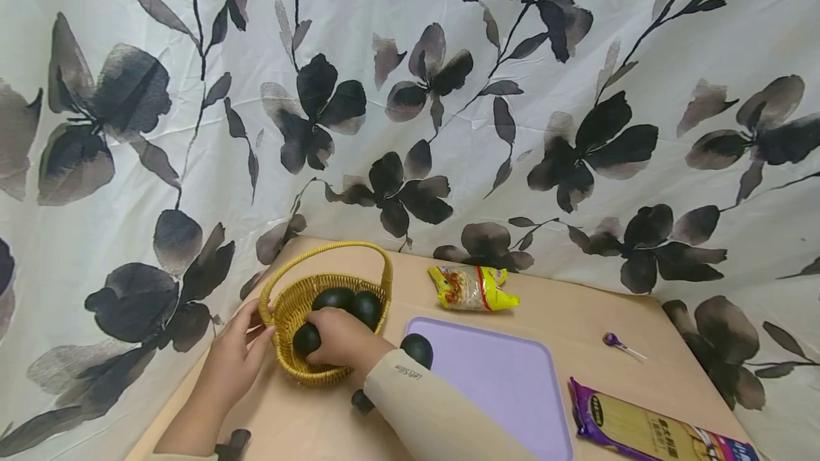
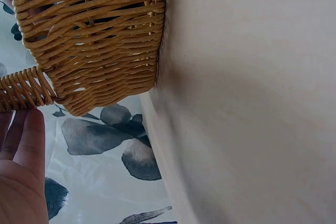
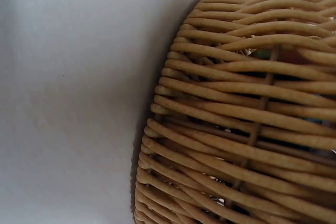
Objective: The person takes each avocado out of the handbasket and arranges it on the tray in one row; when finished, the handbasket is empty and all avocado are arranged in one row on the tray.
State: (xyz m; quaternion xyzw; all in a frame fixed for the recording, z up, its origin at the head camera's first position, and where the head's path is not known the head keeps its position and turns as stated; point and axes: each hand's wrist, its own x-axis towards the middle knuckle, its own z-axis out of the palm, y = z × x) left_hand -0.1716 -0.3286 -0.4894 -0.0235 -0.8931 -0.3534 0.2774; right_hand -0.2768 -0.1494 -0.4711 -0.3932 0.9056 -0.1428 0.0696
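A yellow wicker basket [image 1: 307, 378] with a tall arched handle stands at the left of the table. My left hand [image 1: 237, 351] holds it where the handle meets the rim; in the left wrist view, the fingers [image 2: 31, 142] lie against the woven handle. Inside the basket, my right hand [image 1: 342, 338] grips a dark avocado [image 1: 306, 340]. Two more dark avocados, one at the back [image 1: 333, 297] and one beside it [image 1: 367, 309], lie behind that hand. The right wrist view has only the basket's woven side [image 3: 252, 108], which hides the fingers.
A lilac tray [image 1: 493, 368] lies right of the basket, with another dark avocado [image 1: 417, 351] on its left side, partly behind the right sleeve. Behind the tray is a yellow snack bag [image 1: 474, 288]. A lollipop [image 1: 615, 341] and a purple-ended noodle packet [image 1: 653, 422] lie rightward. Floral cloth [image 1: 410, 126] hangs behind.
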